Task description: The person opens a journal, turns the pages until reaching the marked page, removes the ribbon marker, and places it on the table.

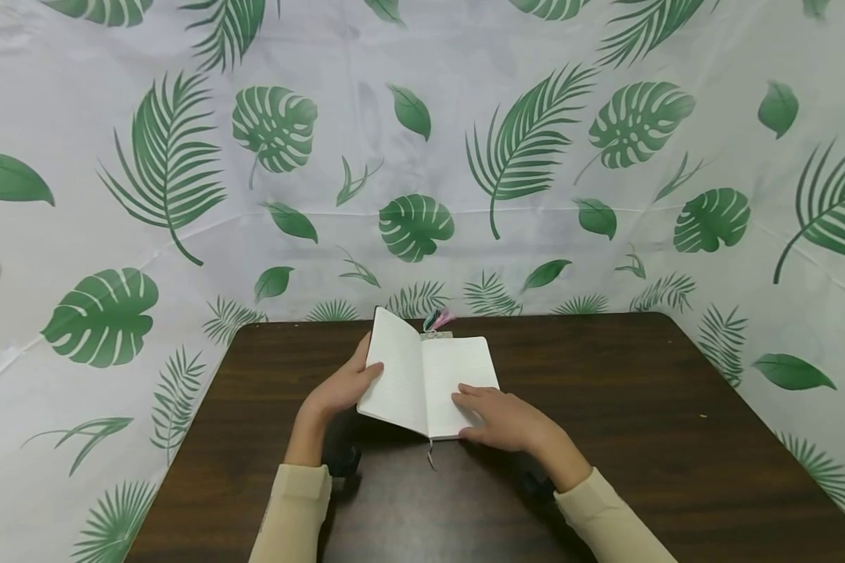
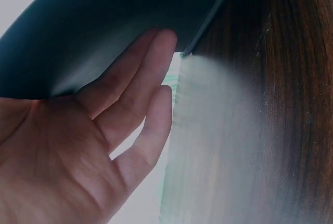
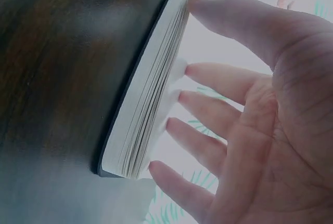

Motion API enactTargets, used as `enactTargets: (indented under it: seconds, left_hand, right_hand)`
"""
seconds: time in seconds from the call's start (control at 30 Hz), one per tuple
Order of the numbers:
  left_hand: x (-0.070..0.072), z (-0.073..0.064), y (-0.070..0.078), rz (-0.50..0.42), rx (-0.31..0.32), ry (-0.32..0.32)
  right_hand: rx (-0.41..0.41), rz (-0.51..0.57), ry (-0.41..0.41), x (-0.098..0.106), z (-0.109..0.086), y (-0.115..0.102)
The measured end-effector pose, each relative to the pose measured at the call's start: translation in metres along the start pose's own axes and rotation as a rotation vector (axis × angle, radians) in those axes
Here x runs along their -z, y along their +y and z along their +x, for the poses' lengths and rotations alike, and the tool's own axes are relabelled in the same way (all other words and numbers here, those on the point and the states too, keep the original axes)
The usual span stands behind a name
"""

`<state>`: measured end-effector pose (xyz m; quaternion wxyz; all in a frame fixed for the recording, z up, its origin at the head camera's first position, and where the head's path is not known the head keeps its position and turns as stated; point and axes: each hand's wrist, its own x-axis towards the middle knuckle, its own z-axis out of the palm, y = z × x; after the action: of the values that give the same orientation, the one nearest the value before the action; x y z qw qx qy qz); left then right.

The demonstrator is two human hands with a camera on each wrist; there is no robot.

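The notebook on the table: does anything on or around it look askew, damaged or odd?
No spill or damage shows. The notebook tilts up on its left because the left hand holds it. One oddity: a pale fleck on the table, to the right, stands out against the dark surface.

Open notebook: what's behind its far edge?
Behind the notebook, head view shows a pink-and-dark tassel-like bundle and a pale strip. Anything lower is covered by the pages; can't tell whether the strip continues there.

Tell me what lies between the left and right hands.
In the head view, an open notebook lies between them: the left hand holds its raised left side, and the right hand touches its right page.
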<state>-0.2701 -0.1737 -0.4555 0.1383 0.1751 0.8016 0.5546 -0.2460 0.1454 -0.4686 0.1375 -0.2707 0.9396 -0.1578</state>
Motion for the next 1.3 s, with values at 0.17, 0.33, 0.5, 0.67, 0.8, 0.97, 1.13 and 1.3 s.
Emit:
enactTargets:
  seconds: [0.17, 0.33, 0.5, 0.67, 0.8, 0.97, 1.13, 1.3]
  left_hand:
    - [0.0003, 0.001, -0.0009, -0.006, 0.001, -0.006]
    - [0.0007, 0.0013, 0.0, -0.016, 0.004, -0.002]
    - [0.0004, 0.0021, -0.0002, -0.019, -0.008, -0.01]
    - [-0.0001, 0.0019, -0.0006, -0.018, -0.003, -0.011]
    - [0.0011, 0.0013, -0.0001, -0.025, 0.0, -0.004]
    - [0.0015, 0.0025, -0.0022, -0.027, 0.0, -0.007]
    - [0.0012, 0.0025, -0.0029, -0.023, 0.003, -0.003]
    - [0.0018, 0.0013, -0.0013, -0.026, 0.011, 0.003]
  right_hand:
    - [-0.005, -0.002, -0.01, 0.0002, 0.0001, 0.0012]
    - [0.003, 0.003, -0.012, 0.0027, 0.0002, 0.0022]
    - [0.027, 0.019, -0.013, 0.0041, -0.0014, 0.0029]
    - [0.058, 0.022, -0.012, 0.004, -0.0028, 0.0054]
    - [0.074, 0.034, -0.005, 0.0061, -0.0022, 0.005]
    - [0.094, -0.013, 0.043, 0.0062, -0.0015, 0.0027]
    - [0.063, -0.081, 0.094, 0.0032, -0.0002, -0.0012]
    - [0.001, -0.129, 0.077, 0.0014, 0.0024, -0.0041]
